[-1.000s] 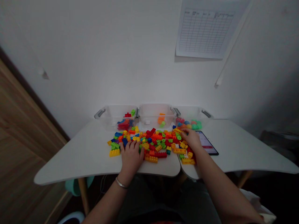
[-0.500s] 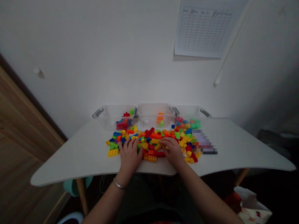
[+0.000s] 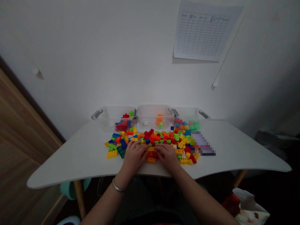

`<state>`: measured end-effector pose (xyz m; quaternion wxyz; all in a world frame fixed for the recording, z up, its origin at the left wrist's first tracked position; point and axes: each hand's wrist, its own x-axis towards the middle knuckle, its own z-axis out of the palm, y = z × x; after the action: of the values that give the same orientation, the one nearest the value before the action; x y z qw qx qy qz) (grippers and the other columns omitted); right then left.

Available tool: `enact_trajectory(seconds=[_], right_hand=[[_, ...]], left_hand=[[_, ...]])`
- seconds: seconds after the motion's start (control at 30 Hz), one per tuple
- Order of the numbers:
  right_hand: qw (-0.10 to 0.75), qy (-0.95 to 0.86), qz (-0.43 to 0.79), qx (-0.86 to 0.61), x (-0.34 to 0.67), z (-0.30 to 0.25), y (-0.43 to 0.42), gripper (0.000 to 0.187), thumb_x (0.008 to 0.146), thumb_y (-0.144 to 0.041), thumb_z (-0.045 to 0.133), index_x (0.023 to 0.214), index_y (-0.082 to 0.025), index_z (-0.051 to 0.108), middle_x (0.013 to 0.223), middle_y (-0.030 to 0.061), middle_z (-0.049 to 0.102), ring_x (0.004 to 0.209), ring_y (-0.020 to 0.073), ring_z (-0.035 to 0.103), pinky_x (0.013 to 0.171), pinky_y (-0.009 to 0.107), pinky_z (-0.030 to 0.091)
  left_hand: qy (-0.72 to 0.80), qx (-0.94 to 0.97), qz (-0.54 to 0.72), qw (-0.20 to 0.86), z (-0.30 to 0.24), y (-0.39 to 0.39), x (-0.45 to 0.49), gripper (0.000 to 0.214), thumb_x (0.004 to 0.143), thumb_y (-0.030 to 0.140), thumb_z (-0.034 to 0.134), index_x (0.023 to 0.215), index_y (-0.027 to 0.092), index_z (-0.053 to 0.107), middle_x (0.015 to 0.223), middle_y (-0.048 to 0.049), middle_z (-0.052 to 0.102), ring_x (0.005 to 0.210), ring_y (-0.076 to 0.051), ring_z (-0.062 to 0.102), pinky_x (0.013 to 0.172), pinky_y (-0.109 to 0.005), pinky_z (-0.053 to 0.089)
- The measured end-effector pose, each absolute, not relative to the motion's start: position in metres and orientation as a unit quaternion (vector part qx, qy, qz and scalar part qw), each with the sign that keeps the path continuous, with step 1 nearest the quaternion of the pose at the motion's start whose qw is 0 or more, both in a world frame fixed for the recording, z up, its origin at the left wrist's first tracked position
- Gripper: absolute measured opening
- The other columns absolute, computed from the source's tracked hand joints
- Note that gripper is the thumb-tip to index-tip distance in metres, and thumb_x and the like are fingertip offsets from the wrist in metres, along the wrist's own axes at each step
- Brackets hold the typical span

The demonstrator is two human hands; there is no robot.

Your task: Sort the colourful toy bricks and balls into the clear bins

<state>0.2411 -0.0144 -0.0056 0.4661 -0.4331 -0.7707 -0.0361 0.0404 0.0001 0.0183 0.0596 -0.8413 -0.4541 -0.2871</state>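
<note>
A wide pile of coloured toy building bricks (image 3: 154, 137) covers the middle of the table. At its near side, my left hand (image 3: 134, 157) and my right hand (image 3: 167, 157) face each other with fingers curled inward. A long yellow building brick (image 3: 151, 149) lies between the fingertips, gripped at its left end by one hand and at its right end by the other. My fingers hide parts of it. Just below sits another yellow brick (image 3: 150, 160), and red bricks show in the gap between my hands.
Three clear plastic bins stand along the wall: the left bin (image 3: 105, 125) with red and blue pieces, the middle bin (image 3: 154, 109) with a few pieces, the right bin (image 3: 187, 112) with coloured balls. A pixelated flat device (image 3: 202, 142) lies right of the pile on the white table (image 3: 241, 147).
My hands have drawn together; the right moved left with the yellow brick, and the left moved right to meet it. A dark green brick now shows left of my left hand.
</note>
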Motion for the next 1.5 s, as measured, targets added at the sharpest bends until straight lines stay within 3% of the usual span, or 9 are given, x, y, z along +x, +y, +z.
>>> enact_trajectory(seconds=[0.17,0.4,0.53,0.7,0.77,0.97,1.13,1.33,1.5], right_hand=[[0.485,-0.765,-0.054,-0.420,0.241,-0.004,-0.016,0.018,0.089,-0.018,0.056,0.099,-0.025,0.069,0.099,0.0064,0.071,0.091,0.0211,0.063,0.084,0.040,0.051],[0.465,-0.751,-0.029,-0.468,0.243,-0.008,-0.014,0.032,0.086,-0.016,0.055,0.115,-0.025,0.062,0.105,0.0066,0.069,0.099,0.0224,0.062,0.090,0.041,0.050],[0.462,-0.744,-0.029,-0.483,0.242,-0.008,-0.015,0.034,0.085,-0.017,0.055,0.117,-0.024,0.060,0.111,0.0076,0.068,0.104,0.0238,0.061,0.092,0.043,0.049],[0.468,-0.743,-0.023,-0.478,0.242,-0.006,-0.017,0.026,0.086,-0.017,0.054,0.109,-0.025,0.063,0.107,0.0063,0.069,0.102,0.0230,0.062,0.091,0.042,0.050],[0.467,-0.748,-0.022,-0.472,0.242,-0.006,-0.017,0.023,0.085,-0.016,0.054,0.105,-0.024,0.064,0.105,0.0063,0.069,0.100,0.0224,0.062,0.090,0.042,0.050],[0.461,-0.760,-0.014,-0.457,0.244,-0.006,-0.016,0.017,0.086,-0.016,0.054,0.093,-0.024,0.067,0.099,0.0051,0.070,0.094,0.0214,0.063,0.086,0.039,0.051],[0.456,-0.767,-0.004,-0.452,0.245,-0.006,-0.016,0.017,0.086,-0.015,0.054,0.092,-0.024,0.067,0.097,0.0050,0.069,0.093,0.0213,0.062,0.085,0.039,0.051],[0.447,-0.772,0.011,-0.452,0.244,-0.003,-0.017,0.019,0.084,-0.012,0.055,0.091,-0.024,0.067,0.096,0.0047,0.069,0.092,0.0210,0.061,0.085,0.039,0.051],[0.444,-0.771,0.014,-0.456,0.244,-0.004,-0.017,0.019,0.083,-0.010,0.056,0.091,-0.023,0.067,0.095,0.0045,0.069,0.092,0.0207,0.060,0.085,0.038,0.050]], left_hand=[[-0.440,-0.854,-0.276,0.034,0.027,0.006,0.047,0.024,0.086,0.029,0.057,0.107,0.027,0.069,0.104,-0.0058,0.072,0.099,-0.023,0.062,0.090,-0.042,0.044],[-0.443,-0.856,-0.266,0.010,0.028,0.021,0.045,0.020,0.083,0.027,0.060,0.100,0.024,0.069,0.096,-0.0055,0.073,0.095,-0.023,0.064,0.089,-0.041,0.046],[-0.486,-0.797,-0.356,-0.050,0.033,0.043,0.030,0.022,0.082,0.032,0.058,0.099,0.022,0.067,0.096,-0.0060,0.072,0.092,-0.022,0.065,0.086,-0.037,0.049],[-0.570,-0.623,-0.524,-0.112,0.055,0.079,0.001,0.028,0.082,0.035,0.055,0.105,0.019,0.057,0.083,-0.0011,0.066,0.068,-0.016,0.063,0.065,-0.029,0.051],[-0.573,-0.598,-0.553,-0.094,0.063,0.094,-0.011,0.028,0.081,0.034,0.055,0.106,0.019,0.055,0.081,-0.0005,0.063,0.067,-0.016,0.061,0.065,-0.029,0.051],[-0.567,-0.598,-0.566,0.010,0.069,0.123,-0.037,0.022,0.080,0.025,0.052,0.099,0.018,0.060,0.106,-0.0076,0.060,0.086,-0.017,0.061,0.081,-0.031,0.051],[-0.579,-0.609,-0.539,0.056,0.075,0.126,-0.043,0.024,0.082,0.026,0.050,0.099,0.016,0.062,0.102,-0.0084,0.063,0.085,-0.019,0.060,0.086,-0.034,0.048],[-0.613,-0.643,-0.433,0.151,0.084,0.125,-0.041,0.025,0.083,0.029,0.049,0.098,0.020,0.068,0.105,-0.0096,0.069,0.103,-0.030,0.057,0.095,-0.046,0.038],[-0.598,-0.716,-0.323,0.158,0.087,0.131,-0.034,0.032,0.087,0.028,0.041,0.101,0.019,0.069,0.110,-0.0117,0.070,0.105,-0.029,0.060,0.103,-0.051,0.030]])
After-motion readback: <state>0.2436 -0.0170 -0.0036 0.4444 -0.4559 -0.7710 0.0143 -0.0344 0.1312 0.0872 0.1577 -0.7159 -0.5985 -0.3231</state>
